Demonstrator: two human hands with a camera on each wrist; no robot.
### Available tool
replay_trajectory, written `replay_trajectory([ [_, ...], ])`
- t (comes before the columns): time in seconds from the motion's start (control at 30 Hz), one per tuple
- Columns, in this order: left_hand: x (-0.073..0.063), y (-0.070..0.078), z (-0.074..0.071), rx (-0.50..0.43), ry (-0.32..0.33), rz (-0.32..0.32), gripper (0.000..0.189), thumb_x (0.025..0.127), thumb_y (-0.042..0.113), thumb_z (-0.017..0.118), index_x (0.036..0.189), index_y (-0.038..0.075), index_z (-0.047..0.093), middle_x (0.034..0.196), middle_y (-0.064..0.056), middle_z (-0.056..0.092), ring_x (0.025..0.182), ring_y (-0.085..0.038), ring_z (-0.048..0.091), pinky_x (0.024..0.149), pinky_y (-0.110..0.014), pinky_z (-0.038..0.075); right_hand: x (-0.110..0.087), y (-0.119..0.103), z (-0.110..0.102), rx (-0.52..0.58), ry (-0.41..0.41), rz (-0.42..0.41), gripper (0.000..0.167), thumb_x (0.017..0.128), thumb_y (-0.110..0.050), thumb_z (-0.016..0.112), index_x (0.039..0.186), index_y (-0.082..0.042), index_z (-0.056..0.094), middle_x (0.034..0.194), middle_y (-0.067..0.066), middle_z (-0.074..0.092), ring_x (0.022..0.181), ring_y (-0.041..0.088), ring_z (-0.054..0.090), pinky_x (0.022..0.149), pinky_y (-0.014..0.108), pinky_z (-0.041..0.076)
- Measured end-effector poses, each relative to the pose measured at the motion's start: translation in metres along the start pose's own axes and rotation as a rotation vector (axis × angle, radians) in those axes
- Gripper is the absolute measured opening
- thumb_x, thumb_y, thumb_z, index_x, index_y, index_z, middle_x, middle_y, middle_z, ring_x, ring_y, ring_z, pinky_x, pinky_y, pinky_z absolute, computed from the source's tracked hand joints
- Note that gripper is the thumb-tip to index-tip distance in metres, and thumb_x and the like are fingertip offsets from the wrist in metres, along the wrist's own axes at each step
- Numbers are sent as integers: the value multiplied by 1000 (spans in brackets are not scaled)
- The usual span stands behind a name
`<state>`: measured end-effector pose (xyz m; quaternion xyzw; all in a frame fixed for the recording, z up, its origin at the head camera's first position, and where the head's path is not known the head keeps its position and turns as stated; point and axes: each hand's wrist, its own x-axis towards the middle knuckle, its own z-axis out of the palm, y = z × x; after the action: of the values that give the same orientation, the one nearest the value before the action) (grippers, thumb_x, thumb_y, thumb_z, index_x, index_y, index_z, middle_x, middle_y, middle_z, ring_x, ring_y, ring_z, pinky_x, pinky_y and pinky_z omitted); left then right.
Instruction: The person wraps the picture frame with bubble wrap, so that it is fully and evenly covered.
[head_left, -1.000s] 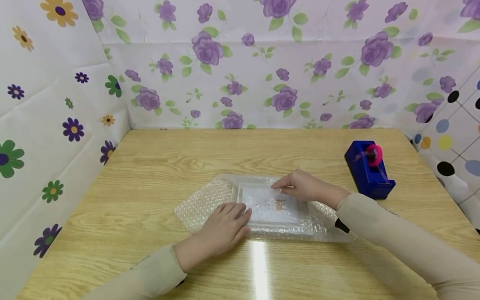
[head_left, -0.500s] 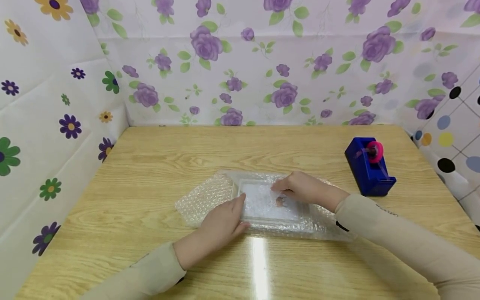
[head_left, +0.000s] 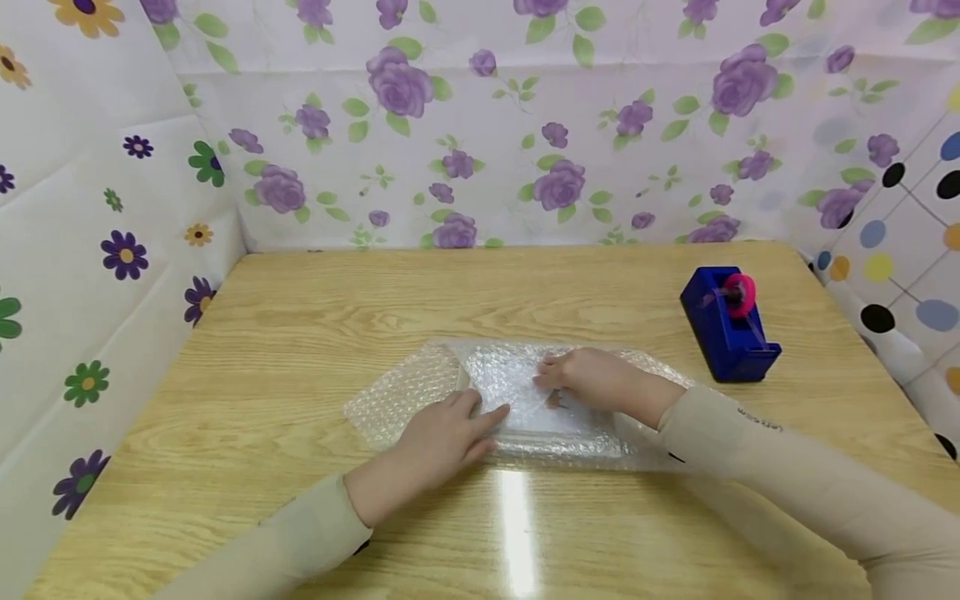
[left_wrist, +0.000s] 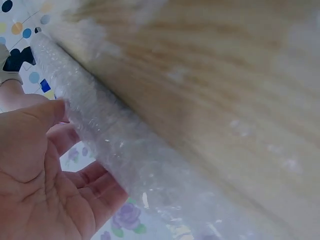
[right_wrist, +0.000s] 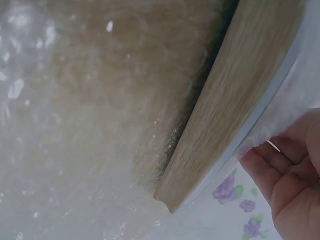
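A picture frame (head_left: 562, 423) lies flat on the table under bubble wrap (head_left: 401, 396), which spreads beyond its left and right ends. Its white picture shows through the clear film. In the right wrist view the frame's wooden side (right_wrist: 230, 95) shows beside the wrap. My left hand (head_left: 435, 446) rests on the frame's near left part, fingers loosely extended; the left wrist view has them touching the wrap's edge. Over the upper middle, my right hand (head_left: 603, 382) has curled fingers that pinch the wrap. The palm hides part of the picture.
A blue tape dispenser (head_left: 729, 329) with a pink-cored roll stands at the right on the wood-grain table (head_left: 337, 308). Flower-patterned sheets (head_left: 465, 125) hang behind and at the left, and a dotted sheet (head_left: 900, 275) at the right.
A flap of bubble wrap now covers more of the picture's upper left. My left hand lifted briefly and set its fingers down again near the same spot. The right hand stays nearly in place.
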<state>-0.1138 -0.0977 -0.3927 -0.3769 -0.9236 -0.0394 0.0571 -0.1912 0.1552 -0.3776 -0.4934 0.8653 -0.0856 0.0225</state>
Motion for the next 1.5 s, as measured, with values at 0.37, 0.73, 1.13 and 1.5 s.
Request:
replay_trajectory([
  [0.37,3,1,-6,-12,-40,-4,43,93,35,59,131,17,59,112,-15,56,97,-25,58,69,-33,56,-4,-24,-10,67,-203,96,45,88,-23,64,126,0,57,138,30,45,129,43,43,102,51,42],
  [0.73,4,0,-4,-14,-47,-10,43,93,37,58,132,19,58,115,-15,56,101,-26,58,71,-33,57,-16,-52,4,137,-241,158,64,97,-43,48,147,-5,33,153,22,24,142,39,23,114,54,21],
  [1.13,2,2,-3,-47,-82,-39,44,94,38,56,133,19,57,126,-18,53,110,-30,57,72,-36,57,-16,-57,16,43,-178,124,57,101,-36,43,146,-3,35,151,23,28,140,38,27,114,47,26],
  [1.5,1,0,-2,-102,-76,-53,44,94,38,55,133,18,57,136,-20,48,120,-36,52,77,-44,57,-19,-65,23,16,-134,143,53,101,-30,41,145,0,35,150,27,26,140,40,26,114,48,26],
])
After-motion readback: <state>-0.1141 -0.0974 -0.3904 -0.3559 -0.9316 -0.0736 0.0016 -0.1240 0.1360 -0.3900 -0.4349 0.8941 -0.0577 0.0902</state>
